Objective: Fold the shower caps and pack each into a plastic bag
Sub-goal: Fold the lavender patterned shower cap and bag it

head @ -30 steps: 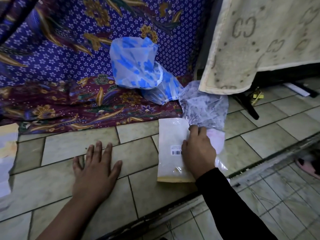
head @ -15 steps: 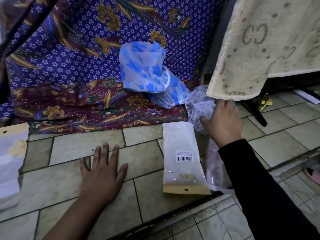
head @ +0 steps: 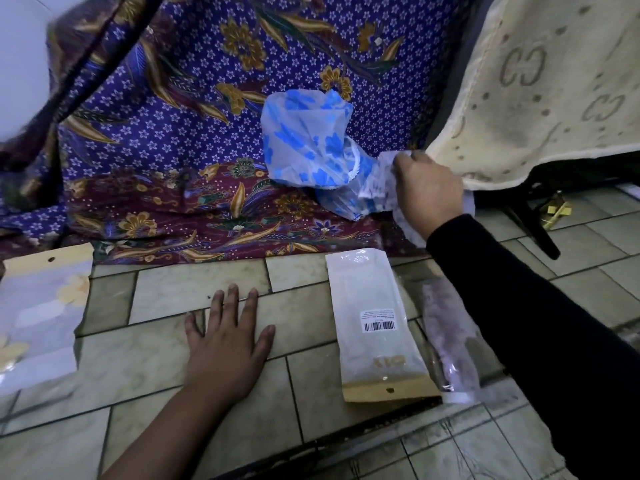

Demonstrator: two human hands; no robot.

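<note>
My right hand (head: 427,194) grips a pale, purple-speckled shower cap (head: 379,188) and holds it up off the floor beside a blue-flowered shower cap (head: 304,147) that stands crumpled on the batik cloth. My left hand (head: 227,344) lies flat on the tiled floor, fingers spread, holding nothing. A white plastic bag (head: 374,323) with a barcode label and tan header lies on the tiles between my hands. Beside it, partly under my right sleeve, lies a clear bag with a folded pinkish cap (head: 450,341) inside.
A purple and maroon batik cloth (head: 173,202) covers the floor and wall behind. A beige towel (head: 547,98) hangs at the upper right over dark furniture legs. Another packed bag with a tan header (head: 38,317) lies at the far left. A floor step (head: 346,441) runs below the bags.
My right hand left the bags on the floor, reached back to the speckled cap, gripped it and lifted it up. My left hand stayed flat on the tiles.
</note>
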